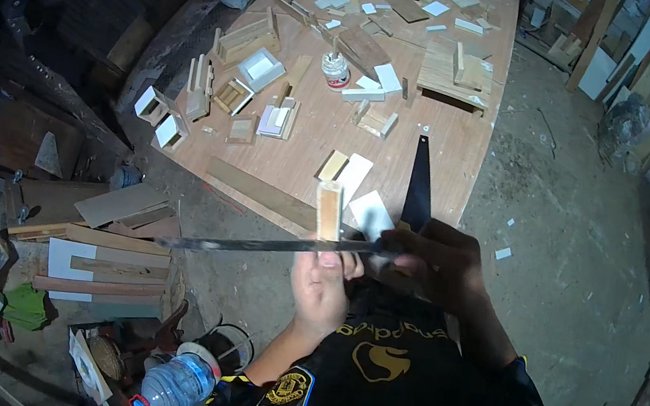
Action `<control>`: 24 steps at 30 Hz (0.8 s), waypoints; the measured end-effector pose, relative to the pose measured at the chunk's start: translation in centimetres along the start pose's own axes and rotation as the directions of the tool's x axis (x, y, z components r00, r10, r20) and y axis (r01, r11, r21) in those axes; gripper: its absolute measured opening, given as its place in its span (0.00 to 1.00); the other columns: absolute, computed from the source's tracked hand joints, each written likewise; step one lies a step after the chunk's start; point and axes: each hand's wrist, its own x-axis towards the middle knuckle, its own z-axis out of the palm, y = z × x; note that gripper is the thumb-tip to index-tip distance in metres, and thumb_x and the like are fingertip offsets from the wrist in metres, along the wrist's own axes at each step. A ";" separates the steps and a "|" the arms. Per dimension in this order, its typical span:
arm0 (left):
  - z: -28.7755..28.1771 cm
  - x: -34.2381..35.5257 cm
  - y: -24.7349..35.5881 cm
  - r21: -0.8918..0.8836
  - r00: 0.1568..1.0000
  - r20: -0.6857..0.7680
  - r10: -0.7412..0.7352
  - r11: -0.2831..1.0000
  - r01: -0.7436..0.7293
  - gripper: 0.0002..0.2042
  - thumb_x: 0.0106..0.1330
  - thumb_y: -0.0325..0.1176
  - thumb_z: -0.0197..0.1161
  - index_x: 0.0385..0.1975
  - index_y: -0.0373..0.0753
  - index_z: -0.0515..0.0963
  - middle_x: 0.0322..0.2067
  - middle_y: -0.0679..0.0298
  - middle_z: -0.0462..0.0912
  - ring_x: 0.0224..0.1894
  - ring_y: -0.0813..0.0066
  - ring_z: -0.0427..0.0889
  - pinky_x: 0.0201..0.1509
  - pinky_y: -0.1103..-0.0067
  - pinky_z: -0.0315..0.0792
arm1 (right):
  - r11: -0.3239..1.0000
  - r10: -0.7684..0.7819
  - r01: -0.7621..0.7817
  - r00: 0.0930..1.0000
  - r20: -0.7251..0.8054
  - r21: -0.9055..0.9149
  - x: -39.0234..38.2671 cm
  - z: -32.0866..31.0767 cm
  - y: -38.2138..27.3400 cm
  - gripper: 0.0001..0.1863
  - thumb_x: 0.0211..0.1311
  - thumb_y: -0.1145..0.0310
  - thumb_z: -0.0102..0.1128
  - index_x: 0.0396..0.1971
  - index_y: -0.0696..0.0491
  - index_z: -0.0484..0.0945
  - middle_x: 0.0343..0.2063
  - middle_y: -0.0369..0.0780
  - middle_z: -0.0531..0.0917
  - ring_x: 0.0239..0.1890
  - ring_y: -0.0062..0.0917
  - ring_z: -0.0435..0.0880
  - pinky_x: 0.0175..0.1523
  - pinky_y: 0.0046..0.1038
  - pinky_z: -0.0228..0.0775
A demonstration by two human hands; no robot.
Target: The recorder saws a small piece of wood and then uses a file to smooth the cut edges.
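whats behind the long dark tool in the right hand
Behind the long dark tool, a small wooden block shows above it in the picture, the left hand below, and floor farther left. Where the tool crosses, the block's lower end and part of that hand are covered.

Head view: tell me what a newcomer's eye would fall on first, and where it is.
First comes the long, dark, narrow tool stretching leftward from the right hand, crossing in front of the pale wooden piece that the left hand holds up near the picture's middle. Next is the black tapered blade lying on the table, just beyond the right hand. The big blue-tinted bottle stands out at lower left.
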 end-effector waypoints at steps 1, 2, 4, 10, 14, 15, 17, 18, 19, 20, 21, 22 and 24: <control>-0.1 0.4 0.1 -0.064 0.999 0.015 0.041 0.997 -0.040 0.16 0.76 0.42 0.46 0.48 0.32 0.63 0.20 0.67 0.63 0.23 0.79 0.62 0.29 0.78 0.64 | 1.000 0.022 -0.022 1.000 0.008 0.010 0.7 0.1 -0.3 0.17 0.51 0.61 0.70 0.42 0.51 0.85 0.21 0.38 0.78 0.20 0.24 0.77 0.24 0.27 0.68; -0.2 0.4 0.4 -0.062 1.000 0.003 0.011 0.998 -0.011 0.16 0.76 0.42 0.47 0.48 0.33 0.62 0.20 0.68 0.62 0.23 0.78 0.62 0.29 0.77 0.64 | 0.999 0.044 -0.044 0.999 0.016 0.020 1.0 0.2 -0.4 0.17 0.51 0.62 0.71 0.42 0.51 0.85 0.21 0.38 0.78 0.20 0.24 0.77 0.24 0.27 0.68; -0.7 0.4 0.2 -0.082 1.000 -0.011 -0.001 0.997 0.000 0.15 0.76 0.41 0.47 0.49 0.33 0.63 0.21 0.67 0.63 0.23 0.78 0.63 0.29 0.78 0.65 | 0.998 0.065 -0.065 0.998 0.018 0.000 0.1 -0.1 0.3 0.17 0.50 0.63 0.71 0.41 0.51 0.86 0.21 0.38 0.78 0.20 0.24 0.77 0.24 0.27 0.68; -0.8 -1.3 -0.9 0.198 0.993 0.011 -0.121 0.973 0.116 0.14 0.76 0.38 0.47 0.46 0.31 0.68 0.24 0.65 0.71 0.25 0.79 0.69 0.31 0.80 0.68 | 0.999 0.024 -0.025 0.999 0.023 0.026 0.7 0.0 -0.8 0.16 0.48 0.67 0.72 0.40 0.50 0.86 0.22 0.38 0.80 0.22 0.24 0.79 0.25 0.27 0.69; -1.5 0.1 0.4 -0.235 0.997 -0.053 -0.054 0.971 0.040 0.16 0.76 0.41 0.46 0.42 0.31 0.69 0.23 0.65 0.71 0.26 0.81 0.67 0.31 0.81 0.66 | 0.999 0.048 -0.048 0.999 0.019 -0.017 -0.1 0.0 0.7 0.15 0.49 0.68 0.72 0.39 0.48 0.86 0.25 0.38 0.83 0.24 0.24 0.81 0.28 0.25 0.72; -1.0 -0.4 0.3 -0.234 0.997 -0.054 -0.055 0.971 0.041 0.16 0.76 0.41 0.46 0.42 0.31 0.69 0.23 0.65 0.71 0.26 0.81 0.67 0.31 0.81 0.66 | 0.995 0.094 -0.093 0.995 0.030 -0.032 0.2 -0.1 0.3 0.14 0.49 0.68 0.72 0.39 0.47 0.86 0.26 0.38 0.83 0.25 0.24 0.81 0.28 0.25 0.73; -0.3 -0.9 -0.1 0.164 0.978 0.056 -0.203 0.968 0.192 0.15 0.77 0.41 0.45 0.44 0.32 0.65 0.21 0.68 0.65 0.24 0.81 0.63 0.29 0.80 0.64 | 0.999 -0.040 0.039 0.999 0.027 0.036 1.0 0.3 -0.4 0.15 0.49 0.67 0.72 0.39 0.47 0.86 0.25 0.37 0.83 0.24 0.24 0.81 0.28 0.26 0.72; -0.5 -0.7 -0.1 0.162 0.977 0.059 -0.203 0.968 0.192 0.15 0.77 0.41 0.45 0.44 0.32 0.65 0.21 0.68 0.65 0.24 0.81 0.63 0.29 0.80 0.64 | 1.000 -0.006 0.007 0.999 0.050 -0.015 1.1 0.0 -0.9 0.15 0.48 0.67 0.72 0.39 0.48 0.86 0.24 0.37 0.82 0.23 0.24 0.80 0.27 0.26 0.72; -0.9 -0.2 0.0 0.070 0.988 0.051 -0.149 0.987 0.145 0.15 0.76 0.41 0.46 0.44 0.32 0.65 0.20 0.68 0.65 0.23 0.81 0.63 0.29 0.80 0.64 | 0.998 0.030 -0.026 0.997 0.068 -0.064 1.1 0.0 -1.2 0.15 0.48 0.67 0.72 0.40 0.49 0.86 0.23 0.37 0.81 0.23 0.24 0.80 0.27 0.26 0.71; -1.2 0.3 0.1 -0.022 0.995 0.038 -0.096 0.995 0.097 0.15 0.76 0.41 0.46 0.45 0.32 0.65 0.20 0.68 0.64 0.23 0.81 0.62 0.29 0.79 0.63 | 0.993 0.111 -0.110 0.993 0.038 -0.040 0.6 -0.1 -0.1 0.16 0.49 0.65 0.72 0.40 0.51 0.86 0.21 0.37 0.78 0.21 0.24 0.78 0.26 0.27 0.70; -1.5 0.7 0.1 -0.114 0.999 0.020 -0.044 0.992 0.046 0.15 0.76 0.41 0.47 0.46 0.33 0.64 0.20 0.68 0.63 0.23 0.80 0.61 0.29 0.79 0.63 | 0.993 0.114 -0.113 0.993 0.033 -0.041 0.8 0.0 -0.1 0.16 0.49 0.65 0.72 0.40 0.51 0.86 0.21 0.37 0.78 0.21 0.24 0.78 0.26 0.27 0.70; -1.1 0.4 -0.2 -0.202 0.997 0.032 -0.076 0.976 0.081 0.14 0.76 0.40 0.46 0.44 0.33 0.64 0.20 0.67 0.63 0.22 0.80 0.61 0.28 0.78 0.63 | 0.995 0.096 -0.095 0.995 0.023 -0.025 0.9 0.0 -0.4 0.15 0.50 0.64 0.71 0.40 0.50 0.86 0.21 0.37 0.78 0.22 0.24 0.78 0.26 0.27 0.70; -1.4 0.2 -0.5 -0.096 0.997 0.054 -0.060 0.993 0.065 0.13 0.77 0.39 0.45 0.45 0.33 0.63 0.20 0.68 0.62 0.22 0.79 0.61 0.28 0.78 0.63 | 0.996 0.076 -0.074 0.997 0.025 -0.052 1.0 0.1 -1.1 0.14 0.50 0.65 0.70 0.39 0.50 0.86 0.22 0.37 0.78 0.22 0.24 0.78 0.26 0.27 0.70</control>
